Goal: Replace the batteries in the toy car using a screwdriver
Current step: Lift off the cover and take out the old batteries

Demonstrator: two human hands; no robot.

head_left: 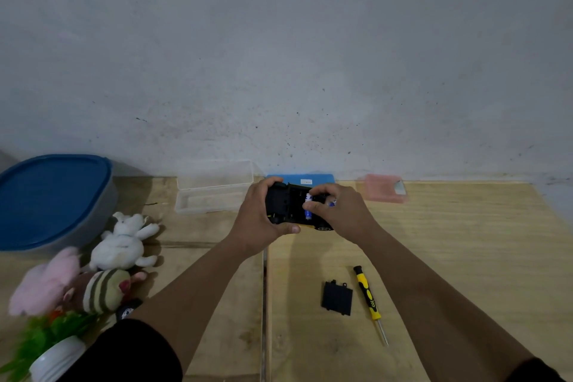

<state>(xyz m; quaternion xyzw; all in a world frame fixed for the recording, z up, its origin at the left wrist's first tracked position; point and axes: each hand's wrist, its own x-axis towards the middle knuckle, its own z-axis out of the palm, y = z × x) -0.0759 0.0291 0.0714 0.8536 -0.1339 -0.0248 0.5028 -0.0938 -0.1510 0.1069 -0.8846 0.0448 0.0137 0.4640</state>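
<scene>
The toy car (286, 205) is upside down, its black underside up and its battery bay uncovered. My left hand (259, 220) grips its left end, thumb along the near side. My right hand (336, 211) pinches a blue-and-white battery (308, 206) standing in the bay, and another battery end (332, 202) shows between its fingers. The black battery cover (337, 298) lies on the wooden table nearer to me. A yellow-and-black screwdriver (369, 299) lies just right of the cover, tip pointing toward me.
A clear plastic box (214, 192) and a blue case (300, 179) sit by the wall behind the car. A pink box (384, 187) is at the right. A blue-lidded tub (52, 198), plush toys (122, 242) and a potted plant (46, 344) crowd the left.
</scene>
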